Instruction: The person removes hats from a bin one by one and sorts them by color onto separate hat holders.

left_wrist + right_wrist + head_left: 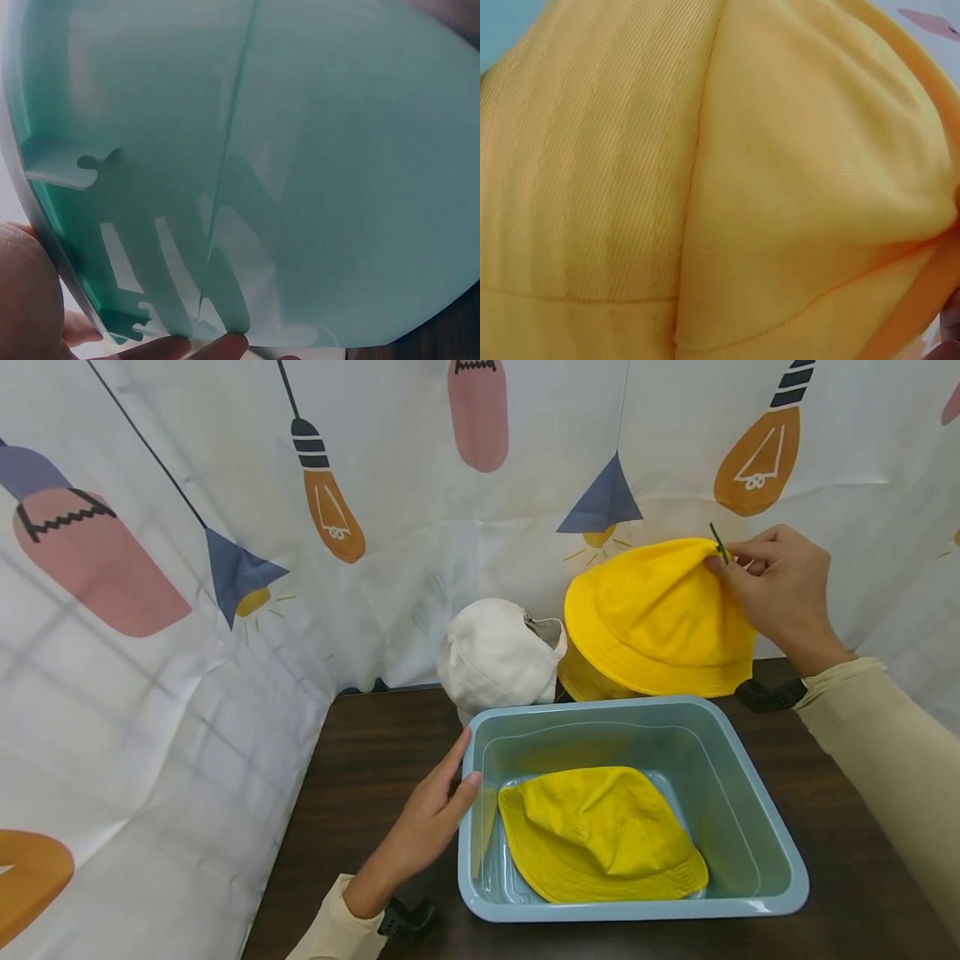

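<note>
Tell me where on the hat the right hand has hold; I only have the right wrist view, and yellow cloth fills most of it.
Observer: In the head view, the right hand pinches the yellow hat at the top of its crown, by a thin green piece.

Operator: Got it. Is there anything in the blue tub?

Observer: Yes, a second yellow hat lies on the floor of the blue tub.

Operator: And what is the left hand doing?

Observer: The left hand touches the tub's left side, with its thumb at the rim.
</note>
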`<state>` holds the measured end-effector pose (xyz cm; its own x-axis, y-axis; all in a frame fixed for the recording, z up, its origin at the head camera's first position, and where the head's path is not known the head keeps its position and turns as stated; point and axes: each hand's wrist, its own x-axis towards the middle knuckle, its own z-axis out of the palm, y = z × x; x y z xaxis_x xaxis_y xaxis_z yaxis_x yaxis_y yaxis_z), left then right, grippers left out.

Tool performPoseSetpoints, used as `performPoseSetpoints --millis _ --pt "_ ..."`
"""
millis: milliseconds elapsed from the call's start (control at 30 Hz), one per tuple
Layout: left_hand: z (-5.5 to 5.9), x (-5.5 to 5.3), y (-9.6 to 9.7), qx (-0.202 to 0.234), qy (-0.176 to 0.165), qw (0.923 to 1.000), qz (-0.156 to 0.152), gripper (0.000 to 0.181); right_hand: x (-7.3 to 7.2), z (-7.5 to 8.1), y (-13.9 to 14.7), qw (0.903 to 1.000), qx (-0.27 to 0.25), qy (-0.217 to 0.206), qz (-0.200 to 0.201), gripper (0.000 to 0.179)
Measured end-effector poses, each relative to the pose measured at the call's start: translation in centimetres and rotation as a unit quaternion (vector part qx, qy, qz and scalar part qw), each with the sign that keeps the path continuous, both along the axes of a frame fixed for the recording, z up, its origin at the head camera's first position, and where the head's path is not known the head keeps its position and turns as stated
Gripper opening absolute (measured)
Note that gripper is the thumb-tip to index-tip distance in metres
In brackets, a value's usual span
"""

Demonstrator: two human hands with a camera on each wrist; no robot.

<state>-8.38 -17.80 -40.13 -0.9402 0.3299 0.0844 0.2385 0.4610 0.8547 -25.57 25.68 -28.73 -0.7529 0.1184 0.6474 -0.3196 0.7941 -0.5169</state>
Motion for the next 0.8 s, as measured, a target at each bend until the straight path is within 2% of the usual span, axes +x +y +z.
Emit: performPoseSetpoints --millis 200,467,633,800 --pt "0.1 0.1 0.0 -0.002 -0.001 1.0000 0.002 0.065 0.3 1.1 -0.3 0.9995 0.028 0.007 0.014 0.035" --pt "0.2 0.1 0.0 -0.001 -0.002 1.0000 0.001 0.065 0.0 1.5 -2.3 0.9962 0.072 0.004 0.050 0.031" --pt "0.1 0.0 0.0 0.001 -0.002 1.0000 0.001 0.065 -0.1 1.1 -3.8 0.9942 0.080 -0.020 0.069 0.030" --pt "0.2 0.1 0.1 0.004 -0.006 1.0000 0.001 0.065 -0.5 -0.1 -5.0 0.9937 0.064 -0.007 0.092 0.027"
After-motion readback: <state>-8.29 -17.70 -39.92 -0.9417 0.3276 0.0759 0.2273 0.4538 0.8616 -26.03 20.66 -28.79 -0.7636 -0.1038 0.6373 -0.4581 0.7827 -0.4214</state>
